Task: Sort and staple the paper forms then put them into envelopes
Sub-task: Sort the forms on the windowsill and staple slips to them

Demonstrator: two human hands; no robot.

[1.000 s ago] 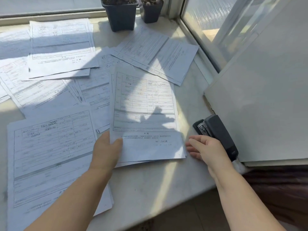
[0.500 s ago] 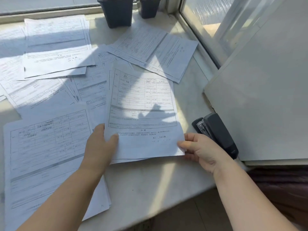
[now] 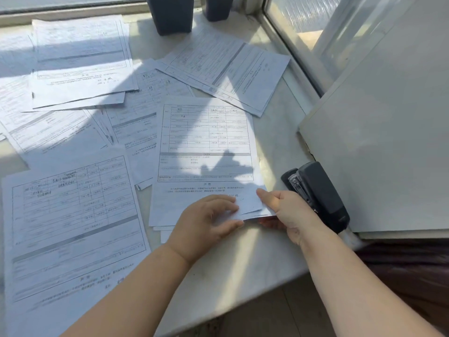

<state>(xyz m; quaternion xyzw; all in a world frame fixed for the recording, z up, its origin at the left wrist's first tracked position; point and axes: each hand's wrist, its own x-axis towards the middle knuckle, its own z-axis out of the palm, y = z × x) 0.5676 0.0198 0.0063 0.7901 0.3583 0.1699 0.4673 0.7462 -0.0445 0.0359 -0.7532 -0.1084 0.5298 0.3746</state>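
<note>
A small stack of printed forms (image 3: 204,147) lies in the middle of the marble counter (image 3: 243,268), its lower right corner lifted. My right hand (image 3: 285,212) pinches that corner, thumb on top and fingers beneath. My left hand (image 3: 206,221) holds the stack's bottom edge just left of it, fingers curled over the top sheet and thumb at the edge. A black stapler (image 3: 318,193) lies right beside my right hand, against a white board. No envelope can be seen.
Several loose forms cover the counter: a large one (image 3: 70,215) at front left, others (image 3: 80,59) at the back left and one (image 3: 226,66) at the back right. Two dark plant pots (image 3: 170,15) stand by the window. A white board (image 3: 388,142) leans on the right.
My left hand slid right along the stack's bottom edge to meet my right hand. My right hand went from resting beside the stapler to pinching and lifting the corner.
</note>
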